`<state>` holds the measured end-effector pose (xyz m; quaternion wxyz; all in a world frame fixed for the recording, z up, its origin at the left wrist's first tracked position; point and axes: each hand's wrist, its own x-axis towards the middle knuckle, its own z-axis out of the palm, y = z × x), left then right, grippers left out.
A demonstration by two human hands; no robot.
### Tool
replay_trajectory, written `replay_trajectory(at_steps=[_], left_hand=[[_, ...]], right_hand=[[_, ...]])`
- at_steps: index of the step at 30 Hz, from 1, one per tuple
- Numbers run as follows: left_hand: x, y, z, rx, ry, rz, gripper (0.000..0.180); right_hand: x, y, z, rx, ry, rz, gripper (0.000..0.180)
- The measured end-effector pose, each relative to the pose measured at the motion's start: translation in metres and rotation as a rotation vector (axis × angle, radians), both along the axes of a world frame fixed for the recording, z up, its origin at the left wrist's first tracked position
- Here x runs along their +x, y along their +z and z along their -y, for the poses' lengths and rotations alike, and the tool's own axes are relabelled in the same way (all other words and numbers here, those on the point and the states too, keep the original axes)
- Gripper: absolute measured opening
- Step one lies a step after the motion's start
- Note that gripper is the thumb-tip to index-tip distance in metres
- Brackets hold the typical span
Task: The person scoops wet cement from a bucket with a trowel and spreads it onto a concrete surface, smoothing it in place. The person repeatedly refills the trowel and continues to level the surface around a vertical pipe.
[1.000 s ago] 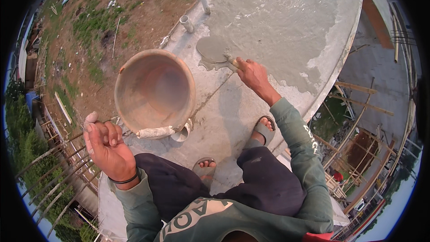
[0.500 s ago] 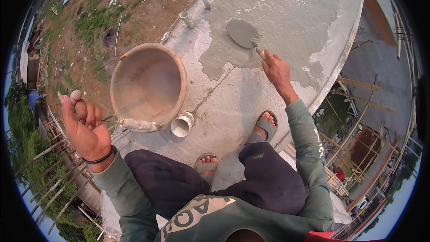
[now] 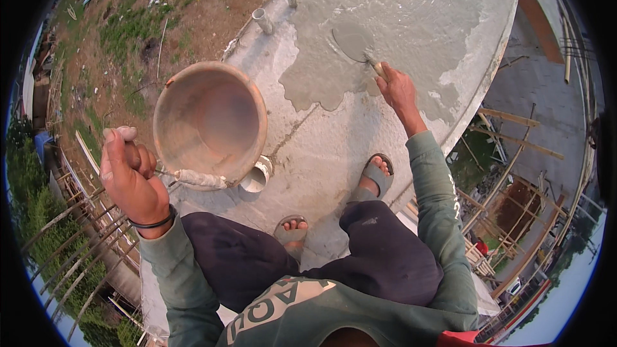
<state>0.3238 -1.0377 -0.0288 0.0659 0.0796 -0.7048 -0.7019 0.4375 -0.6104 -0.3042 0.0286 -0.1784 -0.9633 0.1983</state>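
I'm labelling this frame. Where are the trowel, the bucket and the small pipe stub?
Grey steel trowel (image 3: 352, 42), head view, blade middle.
Round brownish mortar-caked bucket (image 3: 212, 119), head view, inner wall.
Short grey pipe stub (image 3: 262, 20), head view, its side.

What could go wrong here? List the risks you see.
1. The person squats on a narrow concrete ledge with ground far below on both sides; leaning out with the trowel could cost balance.
2. The left hand holds the bucket out near the edge by its handle; it could swing or drop.
3. Sandalled feet beside wet cement may slip.
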Motion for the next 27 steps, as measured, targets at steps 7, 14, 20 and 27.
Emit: replay_trajectory(at_steps=[7,14,20,27], left_hand=[[-0.002,-0.003,-0.005,-0.037,-0.015,-0.007,0.030],[0.001,-0.002,-0.003,-0.074,-0.028,-0.009,0.034],[0.004,-0.001,-0.004,-0.052,-0.045,-0.013,0.033],[0.002,-0.005,0.001,-0.077,-0.048,-0.038,0.030]], right_hand=[[-0.002,0.011,0.036,-0.069,0.503,0.113,0.037],[0.018,0.017,-0.002,0.054,0.045,0.017,0.044],[0.063,0.021,0.061,-0.053,0.197,0.154,0.049],[0.083,0.024,0.073,0.021,-0.090,0.042,0.048]])
